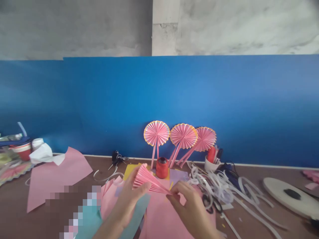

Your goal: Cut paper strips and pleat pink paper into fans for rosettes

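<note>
Between my hands is a pink pleated paper fan (pixel 152 181), spread wide at its left end and narrowing to a point at the right. My left hand (pixel 136 187) holds the broad end, thumb in front and fingers behind. The fingers of my right hand (pixel 185 199) pinch the narrow tip. Beneath lie pink paper sheets (pixel 161 215) and a teal sheet (pixel 87 215). Just behind the fan stands a red spool-like object (pixel 162 167) with a dark top.
Three round pink paper fans (pixel 157 133) lean against the blue partition (pixel 112 99). Curled white strips (pixel 214 186) and black-handled scissors (pixel 211 204) lie on the right, near a white cup of pens (pixel 211 164). Keys (pixel 118 158) and a pink sheet (pixel 57 179) are to the left.
</note>
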`<state>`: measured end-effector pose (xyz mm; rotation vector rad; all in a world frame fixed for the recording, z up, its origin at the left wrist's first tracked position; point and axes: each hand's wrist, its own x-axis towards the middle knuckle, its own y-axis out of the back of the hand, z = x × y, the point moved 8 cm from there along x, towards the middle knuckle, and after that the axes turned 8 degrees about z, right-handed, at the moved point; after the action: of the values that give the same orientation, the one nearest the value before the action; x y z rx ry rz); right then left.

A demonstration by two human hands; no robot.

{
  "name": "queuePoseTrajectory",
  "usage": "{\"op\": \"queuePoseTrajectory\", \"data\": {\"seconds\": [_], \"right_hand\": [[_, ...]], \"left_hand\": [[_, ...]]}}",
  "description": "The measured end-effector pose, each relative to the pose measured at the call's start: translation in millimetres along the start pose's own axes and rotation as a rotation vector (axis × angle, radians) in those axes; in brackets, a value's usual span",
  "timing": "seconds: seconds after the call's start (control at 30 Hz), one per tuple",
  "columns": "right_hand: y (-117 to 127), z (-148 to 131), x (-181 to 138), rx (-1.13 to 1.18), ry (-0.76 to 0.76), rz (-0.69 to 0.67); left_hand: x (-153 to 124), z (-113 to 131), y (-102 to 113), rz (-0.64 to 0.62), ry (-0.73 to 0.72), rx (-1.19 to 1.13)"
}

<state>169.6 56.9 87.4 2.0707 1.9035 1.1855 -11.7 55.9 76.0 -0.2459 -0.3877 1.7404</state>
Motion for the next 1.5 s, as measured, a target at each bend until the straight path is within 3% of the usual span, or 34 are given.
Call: {"op": "queuePoseTrajectory", "data": {"seconds": [0.13,0.23,0.33,0.5,0.67,0.8,0.93,1.0,1.07,1.17,1.23,1.3,1.5], "right_hand": [[15,-4,8,-0.241,0.194,0.021],[21,-9,9,-0.364,0.277,0.058],[18,-16,6,-0.382,0.326,0.053],[6,-24,-1,-0.319,0.366,-0.036],[11,-15,5,-0.080,0.189,-0.051],[18,0,10,0.211,-0.070,-0.012],[13,9,10,0.456,-0.206,-0.054],[7,13,7,0.464,-0.245,-0.101],[6,10,6,0.373,-0.208,-0.110],[8,-6,3,0.163,-0.027,-0.096],[7,-17,1,0.064,0.084,-0.114],[7,-18,2,0.060,0.097,-0.111],[-2,21,7,0.487,-0.334,-0.060]], "left_hand": [[4,27,5,-0.097,-0.357,0.390],[-7,34,-10,-0.228,-0.638,0.885],[-20,26,-29,-0.357,-0.790,1.132],[-22,10,-37,-0.416,-0.668,1.018],[-15,11,-30,-0.337,-0.584,0.833],[-13,21,-28,-0.234,-0.623,0.826],[-17,29,-26,-0.159,-0.759,0.909],[-20,28,-29,-0.173,-0.830,1.015],[-23,25,-31,-0.198,-0.897,1.076],[-29,25,-34,-0.217,-0.990,1.047],[-30,22,-34,-0.240,-0.973,1.008],[-27,17,-34,-0.265,-0.908,1.020],[-27,17,-32,-0.184,-0.911,1.068]]}}
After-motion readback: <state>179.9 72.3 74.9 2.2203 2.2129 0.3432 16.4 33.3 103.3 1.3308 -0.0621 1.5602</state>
